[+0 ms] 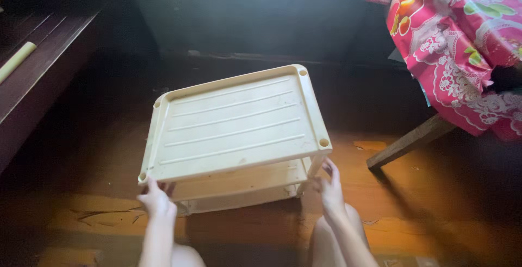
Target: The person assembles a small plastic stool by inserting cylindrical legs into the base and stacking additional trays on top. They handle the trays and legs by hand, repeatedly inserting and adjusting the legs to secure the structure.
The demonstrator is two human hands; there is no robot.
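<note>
A cream plastic shelf rack (236, 125) stands on the wooden floor (435, 207), roughly in the middle of the lit patch of boards, with its near edge toward the person. Its top tray is rectangular with a raised rim, four long ribs running across it and a round socket at each corner; a lower tier shows beneath the near edge.

The left hand (156, 199) is at the near left corner of the rack, fingers curled up under the rim of the top tray and touching it. The right hand (329, 185) is at the near right corner, fingers closed loosely about the corner post just below the top tray. How firmly either hand grips is hard to tell in the dim light.

At the floor's far right, a table draped in a pink flowered cloth (462, 44) stands well apart from the rack, one wooden leg (408, 142) slanting down to the boards. Along the left edge runs a dark wooden bench (38, 76) with a pale stick (16, 60) lying on it.
</note>
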